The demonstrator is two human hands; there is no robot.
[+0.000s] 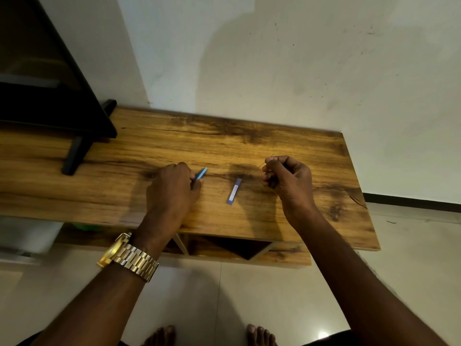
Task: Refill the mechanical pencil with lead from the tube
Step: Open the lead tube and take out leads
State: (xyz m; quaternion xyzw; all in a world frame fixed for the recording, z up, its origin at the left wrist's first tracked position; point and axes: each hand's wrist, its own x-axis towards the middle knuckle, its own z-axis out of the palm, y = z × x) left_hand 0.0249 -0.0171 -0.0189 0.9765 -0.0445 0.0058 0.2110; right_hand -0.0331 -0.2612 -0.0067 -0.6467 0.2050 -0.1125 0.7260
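My left hand (172, 188) rests on the wooden table (249, 146), closed around a blue mechanical pencil (200, 174); only the pencil's light-blue end pokes out to the right of my fingers. The purple lead tube (234, 191) lies flat on the table between my hands, touched by neither. To its right, my right hand (287, 178) is raised slightly, fingers pinched on a thin dark pencil lead (265, 162) that sticks out up and to the right past my fingertips.
A black TV (50, 91) on angled black feet stands at the table's back left. The white wall runs behind. The table's right edge is near my right hand, with open shelf compartments (232, 248) below the front edge and my bare feet on the tiled floor.
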